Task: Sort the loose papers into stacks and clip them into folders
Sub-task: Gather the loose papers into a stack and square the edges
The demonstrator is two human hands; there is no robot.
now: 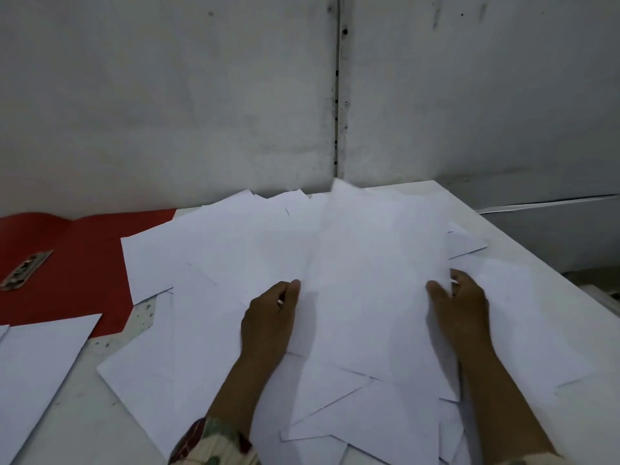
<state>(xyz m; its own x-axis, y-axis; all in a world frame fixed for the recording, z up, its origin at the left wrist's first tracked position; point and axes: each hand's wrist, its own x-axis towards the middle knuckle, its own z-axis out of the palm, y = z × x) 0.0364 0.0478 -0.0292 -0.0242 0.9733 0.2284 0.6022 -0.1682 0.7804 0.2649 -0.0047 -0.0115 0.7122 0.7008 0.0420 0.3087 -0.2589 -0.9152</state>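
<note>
Left hand [270, 318]: pinching the left edge of a raised sheaf [372, 297].
Right hand [461, 307]: gripping its right edge.
Loose papers [208, 263]: strewn across the table [523, 250].
Red folder [77, 263]: open, nine o'clock.

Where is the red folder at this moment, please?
In the head view, the red folder lies open on the table at the far left, by the wall, its metal clip showing. The loose papers overlap its right edge.
</note>
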